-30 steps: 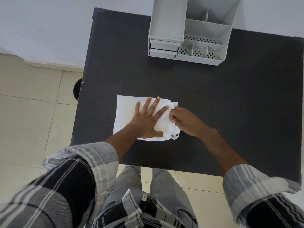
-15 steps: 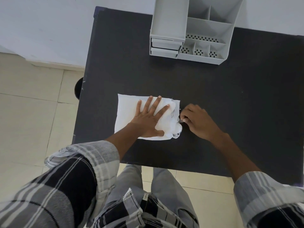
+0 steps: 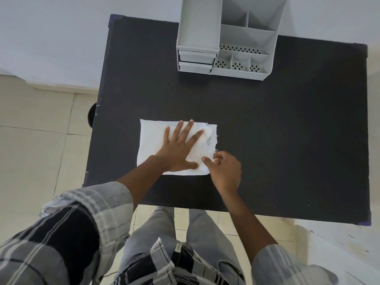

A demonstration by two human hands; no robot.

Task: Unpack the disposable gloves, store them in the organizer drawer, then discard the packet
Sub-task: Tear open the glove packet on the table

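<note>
A white packet of disposable gloves [image 3: 152,140] lies flat on the black table [image 3: 277,130], near its front edge. My left hand [image 3: 181,147] presses down on the packet with fingers spread. My right hand [image 3: 225,171] is at the packet's torn right end, its thumb and fingers pinching thin, clear glove material at the lower right corner. Crumpled glove plastic [image 3: 207,134] bulges at that open end. The grey organizer [image 3: 224,36] stands at the table's back edge; its two small drawers [image 3: 195,61] on the left side are closed.
The organizer has open compartments on its right, some with perforated bottoms. A dark round object [image 3: 91,117] sits on the tiled floor just left of the table. A white wall runs behind the table. My legs are below the front edge.
My right hand pulled out to the right of the packet's open end, then came back down to its lower right corner. My left hand stayed pressed on the packet.
</note>
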